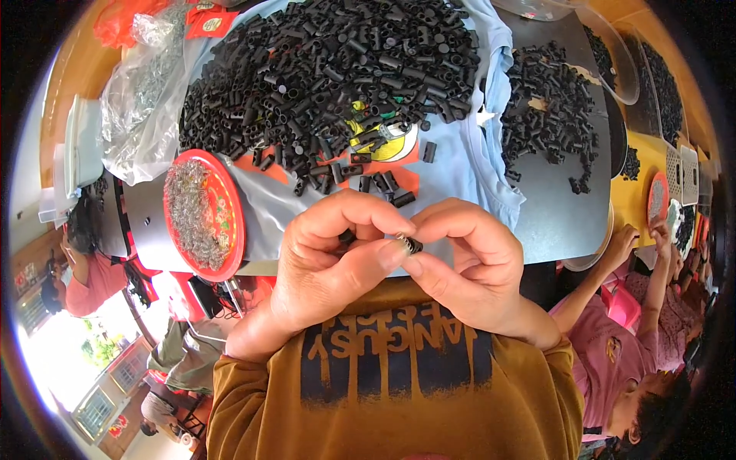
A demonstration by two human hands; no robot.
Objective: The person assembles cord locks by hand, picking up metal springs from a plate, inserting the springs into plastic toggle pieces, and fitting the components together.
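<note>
My left hand (330,257) and my right hand (475,264) meet fingertip to fingertip in front of my chest, over the table's near edge. Pinched between them is a small metal spring (402,237) against a small black plastic piece (415,245). The fingers partly cover both, so how they fit together is hard to see. In the gap of my left hand shows another dark piece (346,236). Beyond my hands, a big heap of black plastic tube pieces (307,84) lies on a light-blue printed cloth (460,165).
A red plate (238,230) of fine metal springs (195,218) stands at the left, below a clear plastic bag (142,138). More black pieces (548,115) lie on the grey tabletop (552,222) at right. A co-worker's hands (644,235) work beside a yellow surface.
</note>
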